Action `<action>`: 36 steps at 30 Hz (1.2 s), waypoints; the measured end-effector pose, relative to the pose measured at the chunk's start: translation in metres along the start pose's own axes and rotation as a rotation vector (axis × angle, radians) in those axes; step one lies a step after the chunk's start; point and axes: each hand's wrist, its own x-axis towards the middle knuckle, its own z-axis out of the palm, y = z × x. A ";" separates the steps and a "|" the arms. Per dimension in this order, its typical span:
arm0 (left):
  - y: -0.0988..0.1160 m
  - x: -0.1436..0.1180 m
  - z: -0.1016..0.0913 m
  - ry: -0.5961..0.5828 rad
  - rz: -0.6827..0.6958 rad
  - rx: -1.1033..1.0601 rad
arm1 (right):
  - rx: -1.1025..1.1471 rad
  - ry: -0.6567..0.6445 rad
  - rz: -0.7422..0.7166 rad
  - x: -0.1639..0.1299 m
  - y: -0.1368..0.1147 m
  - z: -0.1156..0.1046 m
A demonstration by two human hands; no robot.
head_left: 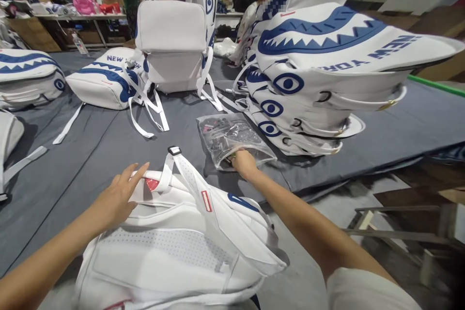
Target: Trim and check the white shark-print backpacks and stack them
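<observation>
A white backpack [174, 247] lies in front of me at the table's near edge, its back panel and straps facing up. One shoulder strap [207, 203] carries a small red label. My left hand [118, 196] rests on the backpack's far left edge with fingers stretched apart, near a small red patch. My right hand [244, 163] reaches into the mouth of a clear plastic bag [232, 131] lying on the table. Its fingertips are hidden in the bag, whose small dark contents I cannot make out.
Several white backpacks with blue shark-mouth prints form a stack [308, 72] at right. Another backpack [170, 43] stands upright ahead, and more lie at left. A dark cloth covers the table [83, 155]. People stand beyond it. A wooden frame [395, 232] is at lower right.
</observation>
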 end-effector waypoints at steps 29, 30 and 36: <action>0.021 -0.081 0.068 0.952 0.347 0.011 | 0.389 0.138 -0.767 -0.149 -0.166 -0.079; 0.019 -0.079 0.073 1.000 0.366 0.000 | 0.290 0.020 -0.748 -0.147 -0.174 -0.079; 0.013 -0.081 0.075 1.067 0.346 -0.070 | -0.180 -0.391 -0.703 -0.137 -0.214 -0.079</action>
